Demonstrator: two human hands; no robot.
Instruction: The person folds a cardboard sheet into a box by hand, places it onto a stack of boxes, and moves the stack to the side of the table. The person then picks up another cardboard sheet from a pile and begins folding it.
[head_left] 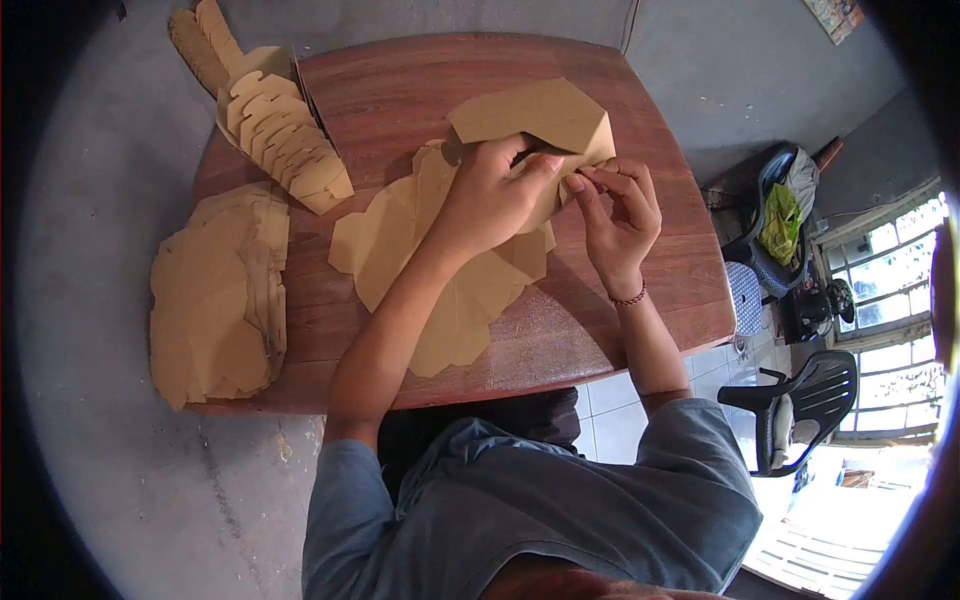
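Both of my hands are on a partly folded cardboard box (535,110), held up over the table. My left hand (505,195) grips its near side, with the thumb along a panel and the other fingers partly hidden behind the card. At the box's right corner, my right hand (618,205) pinches the edge between thumb and fingers. A wide flap of the box stands up at the far side. Beneath my hands, flat cardboard blanks (440,310) lie spread on the tabletop.
A pile of flat cardboard blanks (215,300) lies at the left of the wooden table (640,290). Nested folded boxes (285,135) lean in a row at the far left corner. To the right are a black chair (820,400) and another chair holding bags (780,220).
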